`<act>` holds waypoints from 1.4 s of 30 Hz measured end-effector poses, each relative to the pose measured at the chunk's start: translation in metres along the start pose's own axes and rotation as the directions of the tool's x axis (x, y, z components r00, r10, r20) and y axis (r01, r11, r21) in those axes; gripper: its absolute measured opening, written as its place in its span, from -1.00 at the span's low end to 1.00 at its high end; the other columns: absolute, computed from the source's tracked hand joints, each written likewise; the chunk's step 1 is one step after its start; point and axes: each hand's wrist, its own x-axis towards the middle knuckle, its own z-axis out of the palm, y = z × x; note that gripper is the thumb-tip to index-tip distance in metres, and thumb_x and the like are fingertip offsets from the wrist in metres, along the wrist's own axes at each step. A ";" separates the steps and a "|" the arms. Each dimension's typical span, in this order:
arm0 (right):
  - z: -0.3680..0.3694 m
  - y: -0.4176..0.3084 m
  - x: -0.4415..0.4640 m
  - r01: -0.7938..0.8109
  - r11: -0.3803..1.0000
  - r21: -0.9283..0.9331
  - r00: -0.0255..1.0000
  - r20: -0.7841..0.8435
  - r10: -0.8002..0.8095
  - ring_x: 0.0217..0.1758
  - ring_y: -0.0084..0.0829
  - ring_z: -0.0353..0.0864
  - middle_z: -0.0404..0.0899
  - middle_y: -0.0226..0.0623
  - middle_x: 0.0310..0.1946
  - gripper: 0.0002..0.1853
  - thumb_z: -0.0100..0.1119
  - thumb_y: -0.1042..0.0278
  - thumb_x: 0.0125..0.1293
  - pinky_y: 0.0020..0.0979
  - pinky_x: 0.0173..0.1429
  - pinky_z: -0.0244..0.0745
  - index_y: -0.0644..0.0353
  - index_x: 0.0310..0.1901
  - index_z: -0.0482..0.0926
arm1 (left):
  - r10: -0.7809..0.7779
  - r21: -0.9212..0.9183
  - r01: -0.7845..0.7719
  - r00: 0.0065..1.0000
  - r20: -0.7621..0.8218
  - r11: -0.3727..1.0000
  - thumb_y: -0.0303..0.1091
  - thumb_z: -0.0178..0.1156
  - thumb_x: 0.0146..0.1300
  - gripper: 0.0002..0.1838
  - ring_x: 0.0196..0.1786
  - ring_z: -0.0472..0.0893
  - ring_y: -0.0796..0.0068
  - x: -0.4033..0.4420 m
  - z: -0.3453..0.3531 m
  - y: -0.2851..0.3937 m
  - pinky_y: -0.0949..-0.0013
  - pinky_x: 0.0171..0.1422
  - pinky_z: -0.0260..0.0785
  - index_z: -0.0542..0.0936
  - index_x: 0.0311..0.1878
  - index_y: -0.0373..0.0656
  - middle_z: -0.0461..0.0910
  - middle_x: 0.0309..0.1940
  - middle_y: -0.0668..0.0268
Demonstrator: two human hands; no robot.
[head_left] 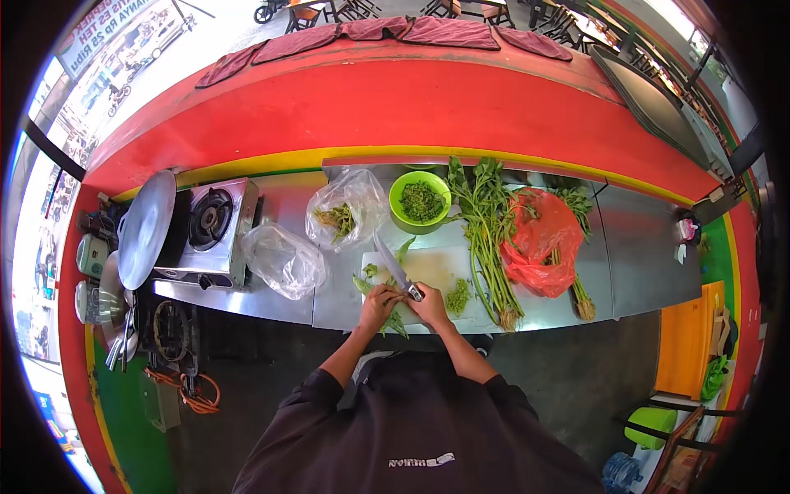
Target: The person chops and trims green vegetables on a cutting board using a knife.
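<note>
My right hand (428,305) grips the handle of a knife (393,265), whose blade points up and to the left over the white cutting board (440,259). Close beside it, the fingers of my left hand (379,305) are closed on leafy greens (393,323); leaves stick out around the hand, and the exact grip is partly hidden. Chopped green pieces (457,296) lie on the board to the right of the knife. Behind the board stands a lime-green bowl (397,217) holding cut greens. A long bunch of leafy stems with roots (487,247) lies right of the board.
A red plastic bag (539,255) with more greens sits to the right. On the left are a clear bag (286,262), another clear bag with greens (350,198), a gas stove (220,262) and a large round metal lid (146,230). A red wall (395,99) borders the steel counter.
</note>
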 end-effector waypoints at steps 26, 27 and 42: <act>0.007 0.012 -0.003 -0.054 0.978 0.203 0.987 -0.138 0.084 -0.46 -0.66 0.56 0.67 -0.44 -0.40 -0.68 0.37 0.28 0.48 -0.49 -0.37 0.47 0.33 0.11 0.67 | 0.055 0.360 -0.046 0.998 -0.016 0.932 -0.27 0.44 0.23 -0.88 -0.02 0.60 0.41 -0.011 -0.002 0.008 0.22 0.08 0.35 0.82 -0.18 0.06 0.65 -0.22 0.50; 0.008 0.016 -0.006 -0.099 0.971 0.218 0.981 -0.142 0.132 -0.43 -0.66 0.56 0.70 -0.41 -0.34 -0.66 0.35 0.29 0.49 -0.49 -0.33 0.49 0.33 0.16 0.66 | 0.050 0.360 -0.039 0.999 -0.021 0.932 -0.27 0.44 0.23 -0.88 -0.02 0.60 0.41 -0.014 0.000 0.007 0.22 0.08 0.35 0.82 -0.18 0.06 0.65 -0.22 0.50; -0.026 0.025 -0.097 -0.119 0.992 0.048 0.985 -0.122 0.124 -0.22 -0.46 0.63 0.67 -0.21 -0.19 -0.59 0.11 0.31 0.59 -0.38 -0.11 0.58 0.32 0.34 0.54 | 0.024 0.349 -0.023 1.000 0.003 0.937 -0.22 0.42 0.27 -0.88 -0.03 0.60 0.42 -0.005 0.011 0.015 0.15 0.20 0.32 0.84 -0.17 0.07 0.65 -0.26 0.50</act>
